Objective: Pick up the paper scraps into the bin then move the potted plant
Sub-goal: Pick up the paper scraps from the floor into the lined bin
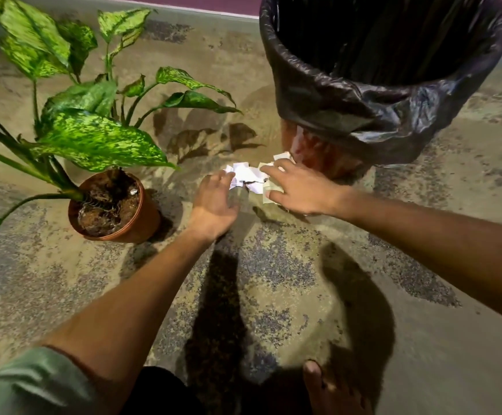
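Observation:
A small heap of white and pale paper scraps (248, 175) lies on the floor at the foot of the bin (327, 151), a reddish bin lined with a black plastic bag (393, 94). My left hand (214, 205) is on the heap's left side, fingers spread and curled toward it. My right hand (300, 187) lies flat over the heap's right side, fingers apart, touching the scraps. The potted plant (94, 139) with speckled green leaves stands at left in a terracotta pot (142, 217). One small white scrap (132, 192) lies on the pot's soil.
The floor is mottled grey-brown concrete. A purple wall (184, 1) runs along the far edge behind the bin. My bare foot (330, 387) shows at the bottom. Long leaves reach out past the left frame edge.

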`<state>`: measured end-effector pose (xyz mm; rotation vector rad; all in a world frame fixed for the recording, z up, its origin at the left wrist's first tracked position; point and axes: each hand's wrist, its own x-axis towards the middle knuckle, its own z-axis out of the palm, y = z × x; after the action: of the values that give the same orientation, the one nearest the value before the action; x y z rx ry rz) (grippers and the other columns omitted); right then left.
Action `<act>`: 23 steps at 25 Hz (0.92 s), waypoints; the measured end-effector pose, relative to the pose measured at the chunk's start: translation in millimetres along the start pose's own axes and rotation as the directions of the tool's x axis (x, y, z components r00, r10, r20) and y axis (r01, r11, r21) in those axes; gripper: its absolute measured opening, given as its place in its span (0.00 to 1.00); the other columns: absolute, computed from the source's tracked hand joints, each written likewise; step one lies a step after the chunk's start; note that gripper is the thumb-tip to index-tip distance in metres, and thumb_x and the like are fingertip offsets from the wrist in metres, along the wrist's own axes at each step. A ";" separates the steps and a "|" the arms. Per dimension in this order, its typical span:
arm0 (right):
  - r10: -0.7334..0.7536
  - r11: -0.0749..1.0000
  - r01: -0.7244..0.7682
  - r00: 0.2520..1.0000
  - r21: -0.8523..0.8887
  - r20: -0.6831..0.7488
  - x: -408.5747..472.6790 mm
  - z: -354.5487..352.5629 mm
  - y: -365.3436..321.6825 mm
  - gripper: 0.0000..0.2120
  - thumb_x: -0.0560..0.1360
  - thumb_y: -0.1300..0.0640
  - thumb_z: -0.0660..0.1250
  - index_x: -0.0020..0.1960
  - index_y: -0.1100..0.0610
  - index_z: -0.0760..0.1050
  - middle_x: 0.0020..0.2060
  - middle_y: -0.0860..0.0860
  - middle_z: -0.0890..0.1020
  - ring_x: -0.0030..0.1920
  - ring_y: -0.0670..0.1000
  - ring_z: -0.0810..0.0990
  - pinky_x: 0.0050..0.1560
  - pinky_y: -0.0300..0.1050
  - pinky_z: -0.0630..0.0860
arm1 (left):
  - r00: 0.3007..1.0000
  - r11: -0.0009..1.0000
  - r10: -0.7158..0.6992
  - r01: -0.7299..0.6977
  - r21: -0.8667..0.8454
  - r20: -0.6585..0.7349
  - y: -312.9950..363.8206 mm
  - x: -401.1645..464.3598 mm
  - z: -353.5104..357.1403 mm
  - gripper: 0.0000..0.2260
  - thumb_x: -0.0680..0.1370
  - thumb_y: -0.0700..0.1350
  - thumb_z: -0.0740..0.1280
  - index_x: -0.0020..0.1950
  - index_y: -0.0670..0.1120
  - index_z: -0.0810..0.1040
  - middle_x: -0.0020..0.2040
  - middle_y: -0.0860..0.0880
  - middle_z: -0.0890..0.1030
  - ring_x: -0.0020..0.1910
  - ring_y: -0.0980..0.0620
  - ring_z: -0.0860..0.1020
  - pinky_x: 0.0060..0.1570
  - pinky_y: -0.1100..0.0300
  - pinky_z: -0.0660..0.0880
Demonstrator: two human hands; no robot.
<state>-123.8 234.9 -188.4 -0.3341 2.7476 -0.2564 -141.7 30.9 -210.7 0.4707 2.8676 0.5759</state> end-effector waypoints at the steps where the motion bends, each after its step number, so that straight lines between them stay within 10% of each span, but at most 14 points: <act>1: -0.005 0.998 0.007 0.999 -0.058 0.041 4.7 5.1 -0.3 0.28 0.81 0.41 0.55 0.78 0.44 0.52 0.77 0.55 0.56 0.74 0.65 0.61 0.68 0.59 0.69 | 0.998 0.999 -0.048 0.048 0.010 0.029 -6.0 2.4 3.4 0.29 0.77 0.46 0.66 0.75 0.47 0.59 0.74 0.43 0.63 0.72 0.42 0.61 0.73 0.47 0.58; 14: 0.032 0.991 0.006 0.956 -0.130 0.292 37.7 25.6 27.5 0.40 0.74 0.42 0.66 0.78 0.38 0.46 0.80 0.46 0.43 0.79 0.60 0.46 0.74 0.59 0.60 | 0.975 0.987 -0.132 0.146 -0.070 0.177 -6.4 37.7 32.4 0.44 0.68 0.55 0.73 0.77 0.59 0.50 0.79 0.47 0.48 0.77 0.39 0.45 0.74 0.42 0.51; 23: -0.140 0.976 0.194 0.909 -0.099 0.392 -24.1 51.0 -5.3 0.37 0.73 0.47 0.67 0.77 0.39 0.53 0.80 0.45 0.45 0.78 0.61 0.44 0.75 0.65 0.52 | 0.894 0.940 0.096 -0.226 0.256 0.438 4.3 12.6 40.0 0.41 0.70 0.62 0.70 0.77 0.55 0.53 0.79 0.46 0.49 0.77 0.42 0.48 0.74 0.45 0.55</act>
<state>-81.9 229.3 -226.1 -0.5920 2.3540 -0.0378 -142.9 52.8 -246.8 0.7833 2.5109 0.0354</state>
